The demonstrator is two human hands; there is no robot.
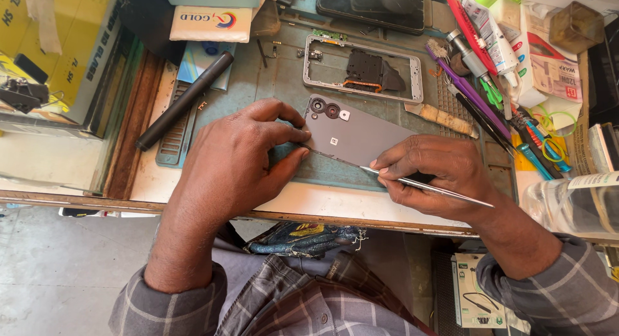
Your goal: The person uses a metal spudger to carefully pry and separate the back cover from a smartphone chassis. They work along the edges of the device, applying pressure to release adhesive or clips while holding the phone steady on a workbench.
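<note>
Tweezers (422, 185) pinched in the right hand (438, 175) run their tip to the near edge of the grey phone (358, 137), lying face down on the bench mat (284, 85) near the bench's front edge. The left hand (235, 159) grips the phone's left end. Behind it lies an open phone frame (362, 70); tools crowd the right side.

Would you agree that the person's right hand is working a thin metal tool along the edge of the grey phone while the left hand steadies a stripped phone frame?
Not quite: the head view shows the left hand steadying the grey phone itself; the right hand holds the thin metal tool.
</note>
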